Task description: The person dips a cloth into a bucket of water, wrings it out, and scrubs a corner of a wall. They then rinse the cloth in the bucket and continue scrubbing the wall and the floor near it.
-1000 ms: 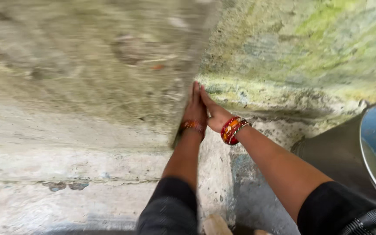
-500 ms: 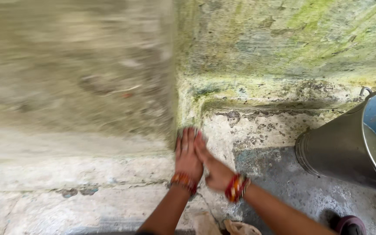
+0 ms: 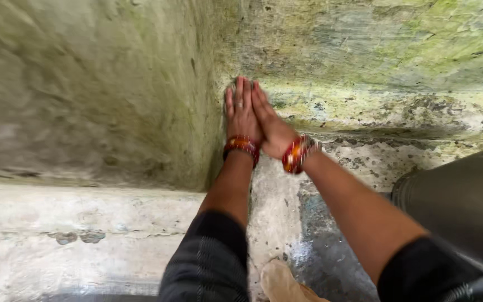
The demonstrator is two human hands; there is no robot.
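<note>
Both hands press flat, fingers together, against a mossy wall corner (image 3: 227, 67): the left hand (image 3: 240, 112) beside the right hand (image 3: 269, 126), edges touching, holding nothing. Red-and-orange bangles (image 3: 296, 153) circle each wrist. At far right stands what appears to be a metal bucket (image 3: 465, 201), blurred, on the wet concrete floor (image 3: 85, 235).

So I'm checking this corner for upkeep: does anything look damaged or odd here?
Yes. The wall beside both hands, left hand and right hand, is streaked green and patchy, and the floor shows cracks and chipped spots. Nothing looks spilled.
</note>
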